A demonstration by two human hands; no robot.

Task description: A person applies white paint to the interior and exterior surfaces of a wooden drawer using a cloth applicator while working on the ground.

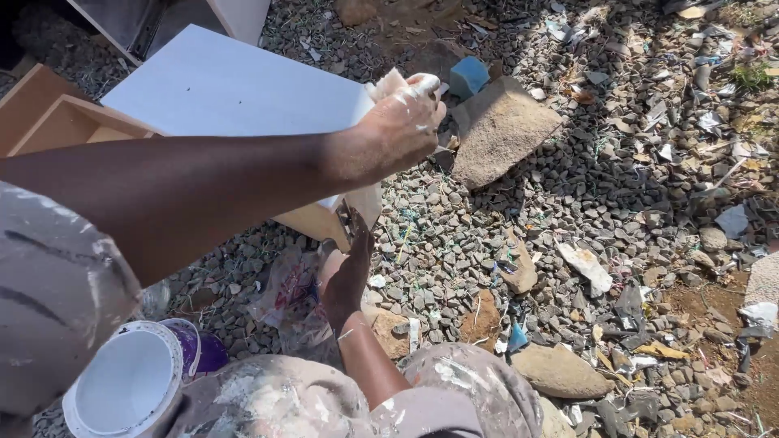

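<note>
1. Fingers of the left hand: paint-smeared, clenched on a pale wad of cloth, pressing it against the far right corner of the white panel.
2. White panel: flat painted top of a wooden cabinet piece, with bare wood showing at its left and lower edges. Long axis runs from upper left to lower right, ending at the corner under the left hand. The painted face lies left of those fingers.
3. Right hand: held up beneath the panel's near corner, fingertips touching or just under the wooden lower edge. Whether it grips or only steadies, I cannot tell.
4. Nearer hand: both meet the same corner, the left from above, the right from below.
5. Paint tub: white inside, purple-walled, open, near the lower left beside the paint-stained clothing.
6. Surroundings: gravel ground with scattered litter, a large flat stone just right of the corner, and a blue block beyond it.
</note>
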